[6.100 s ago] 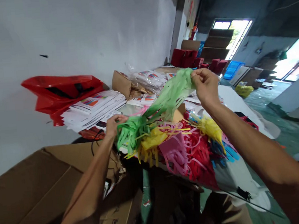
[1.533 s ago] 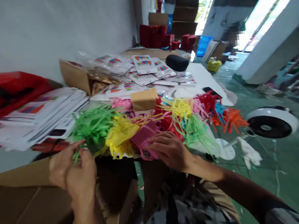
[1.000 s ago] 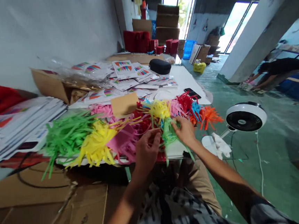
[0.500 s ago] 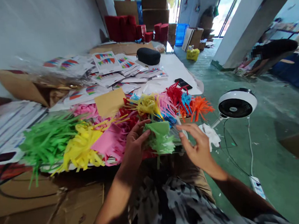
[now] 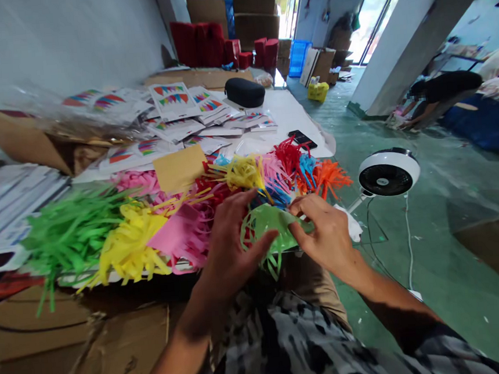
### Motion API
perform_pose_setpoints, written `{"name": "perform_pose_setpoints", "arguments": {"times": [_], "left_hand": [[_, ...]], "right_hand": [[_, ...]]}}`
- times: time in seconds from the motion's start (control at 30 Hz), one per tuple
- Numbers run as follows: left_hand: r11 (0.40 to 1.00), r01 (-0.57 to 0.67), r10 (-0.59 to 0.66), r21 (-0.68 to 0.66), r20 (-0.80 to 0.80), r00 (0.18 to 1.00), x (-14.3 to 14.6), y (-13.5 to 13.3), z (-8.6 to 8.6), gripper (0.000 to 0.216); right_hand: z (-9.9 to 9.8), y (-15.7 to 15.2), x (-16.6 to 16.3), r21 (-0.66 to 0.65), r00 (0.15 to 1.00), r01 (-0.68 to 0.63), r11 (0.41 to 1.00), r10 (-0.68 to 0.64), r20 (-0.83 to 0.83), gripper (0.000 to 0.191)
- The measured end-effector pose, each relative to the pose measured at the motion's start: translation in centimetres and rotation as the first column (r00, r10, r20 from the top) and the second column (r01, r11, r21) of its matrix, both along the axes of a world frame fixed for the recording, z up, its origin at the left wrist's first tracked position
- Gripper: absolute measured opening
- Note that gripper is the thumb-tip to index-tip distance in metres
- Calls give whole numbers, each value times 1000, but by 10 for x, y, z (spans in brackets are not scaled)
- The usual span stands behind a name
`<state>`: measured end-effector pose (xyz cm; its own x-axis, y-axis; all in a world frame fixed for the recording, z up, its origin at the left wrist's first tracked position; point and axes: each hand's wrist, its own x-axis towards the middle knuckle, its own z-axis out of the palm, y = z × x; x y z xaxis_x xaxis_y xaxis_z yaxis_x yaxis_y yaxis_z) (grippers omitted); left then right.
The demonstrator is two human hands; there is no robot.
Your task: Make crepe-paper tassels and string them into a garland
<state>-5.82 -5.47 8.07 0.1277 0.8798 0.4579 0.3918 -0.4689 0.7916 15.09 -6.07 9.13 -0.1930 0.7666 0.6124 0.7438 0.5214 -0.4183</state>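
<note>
A light green tissue-paper fringe [image 5: 268, 225] with cut strips lies in front of me at the table edge. My right hand [image 5: 323, 230] pinches its right end between thumb and fingers. At its left side is my left hand [image 5: 228, 244], thumb spread away from the fingers, the thumb reaching over the paper. Beside the left hand lies a pink fringe bundle [image 5: 179, 231]. Yellow [image 5: 127, 244] and darker green [image 5: 74, 231] bundles extend farther left. Behind the hands are another yellow bundle [image 5: 243, 173], a red one [image 5: 288, 154] and an orange one [image 5: 331, 177].
Printed packets [image 5: 176, 103], a black case [image 5: 245, 92] and a phone [image 5: 302, 139] lie farther back on the table. A yellow sheet [image 5: 180, 168] rests on the bundles. A fan [image 5: 388, 172] stands at right; a person [image 5: 446, 91] bends over beyond it.
My right hand has closed on the green fringe's right end. My left hand has let go its pinch and spread its thumb. The green paper has opened out wider, and the view has shifted slightly.
</note>
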Motion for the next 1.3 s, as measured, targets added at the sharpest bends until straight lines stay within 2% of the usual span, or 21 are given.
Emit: {"name": "perform_pose_setpoints", "arguments": {"times": [0.1,0.3,0.43,0.53,0.6,0.67,0.73,0.8,0.87,0.9,0.93,0.97,1.0,1.03,1.07,1.1,1.13,1.17,1.2,1.23,1.3], "left_hand": [[990,133,-125,55,-121,985,15,-15,9,74],[986,145,-121,87,-238,964,36,-21,5,67],[995,62,-31,79,-342,939,33,-15,0,66],[1000,22,-26,-13,-409,912,20,-8,-1,73],[988,50,-106,-148,-400,910,5,-5,4,70],[938,145,-249,-314,-323,913,-11,-3,12,58],[849,254,-382,-463,-206,901,-29,2,19,38],[752,313,-465,-580,-129,876,-47,13,22,31],[712,282,-505,-643,-190,842,-64,28,20,34],[767,198,-462,-610,-311,831,-70,35,18,35],[859,82,-353,-505,-469,810,-75,41,17,35],[944,-45,-172,-327,-603,779,-77,44,16,38],[984,-131,15,-124,-669,743,-76,44,15,43],[984,-167,160,53,-663,731,-70,41,14,49],[973,-151,226,173,-619,752,-61,35,13,54],[971,-75,194,227,-564,803,-47,27,9,58],[971,30,101,238,-517,850,-31,18,3,58],[961,175,-41,216,-513,858,-13,10,-6,56],[934,309,-170,179,-537,826,4,2,-19,57],[906,389,-235,168,-566,790,20,-3,-34,62],[900,368,-170,235,-588,791,43,-7,-68,57]], "right_hand": [[14,-8,-3,11,991,27,1000,-28,131,10],[22,-17,-3,-68,966,2,998,16,260,12],[22,-23,5,-180,975,-60,982,96,201,17],[22,-28,17,-238,981,-83,968,122,154,20],[22,-26,28,-288,986,-91,953,126,105,20],[20,-18,41,-367,989,-130,921,147,17,16],[13,-3,54,-453,977,-211,866,183,-106,6],[1,16,64,-533,944,-319,784,215,-249,11],[-14,36,71,-615,898,-421,667,210,-386,23],[-22,45,72,-653,879,-458,604,195,-435,28],[-30,52,73,-680,867,-479,555,180,-464,32],[-36,58,73,-700,863,-488,521,172,-474,35],[-42,63,73,-713,865,-489,503,173,-471,37],[-47,67,72,-719,869,-485,498,182,-460,37],[-52,69,71,-722,873,-480,499,193,-448,37],[-56,72,70,-723,875,-478,498,203,-439,36],[-60,75,70,-725,876,-479,495,211,-435,36],[-64,77,69,-726,876,-480,494,215,-432,36],[-68,80,69,-726,876,-478,495,216,-430,37],[-72,83,70,-727,878,-475,496,213,-429,39],[-78,87,72,-733,883,-465,497,205,-422,43]]}}
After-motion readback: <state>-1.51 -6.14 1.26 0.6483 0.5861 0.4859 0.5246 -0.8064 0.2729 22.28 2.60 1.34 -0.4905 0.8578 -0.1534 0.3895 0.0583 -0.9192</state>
